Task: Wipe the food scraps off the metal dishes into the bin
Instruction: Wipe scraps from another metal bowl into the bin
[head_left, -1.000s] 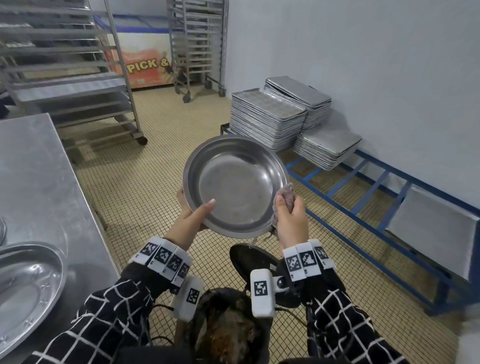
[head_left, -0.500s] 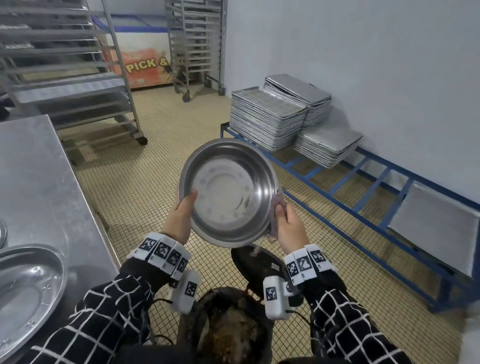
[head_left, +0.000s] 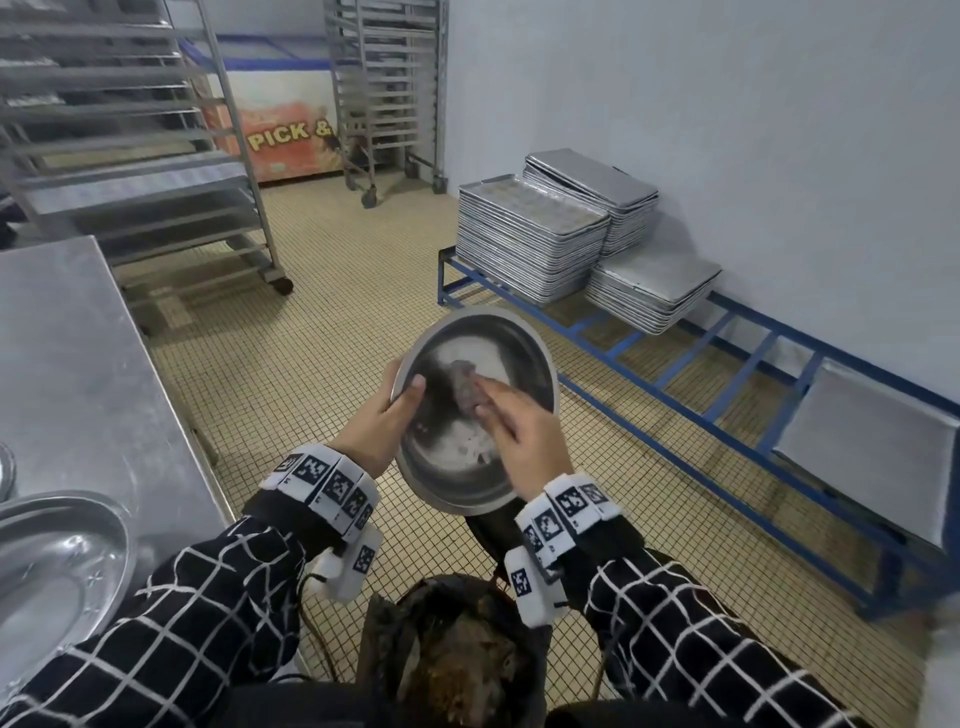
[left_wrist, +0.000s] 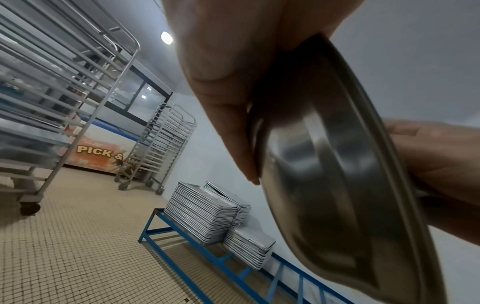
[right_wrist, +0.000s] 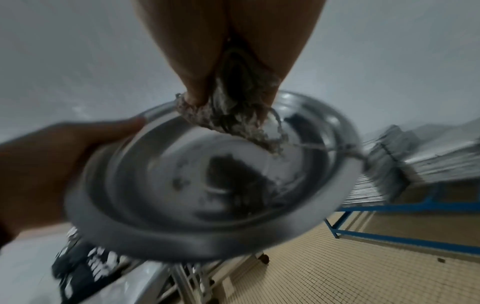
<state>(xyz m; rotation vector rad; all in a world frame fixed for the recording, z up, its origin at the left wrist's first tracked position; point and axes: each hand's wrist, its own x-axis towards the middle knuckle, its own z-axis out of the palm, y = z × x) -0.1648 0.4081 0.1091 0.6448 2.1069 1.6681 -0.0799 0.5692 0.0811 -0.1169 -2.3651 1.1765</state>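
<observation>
A person stands over a dark bin (head_left: 457, 654) with a round metal dish (head_left: 475, 410) tipped toward it, apparently so that loosened scraps fall straight into the brown waste below. The left hand (head_left: 374, 426) grips the dish's left rim, thumb hooked over the lip and fingers spread behind the underside, as the left wrist view shows, which steadies the dish against the push of wiping. The right hand (head_left: 519, 436) reaches into the bowl from the near right, its fingers closed on a frayed, soiled cloth (head_left: 465, 387) and pressing it to the upper inside of the dish. Specks of residue show on the dish's floor in the right wrist view. Another metal dish (head_left: 57, 571) waits on the steel table (head_left: 88, 364) at the person's left, well apart from the bin.
</observation>
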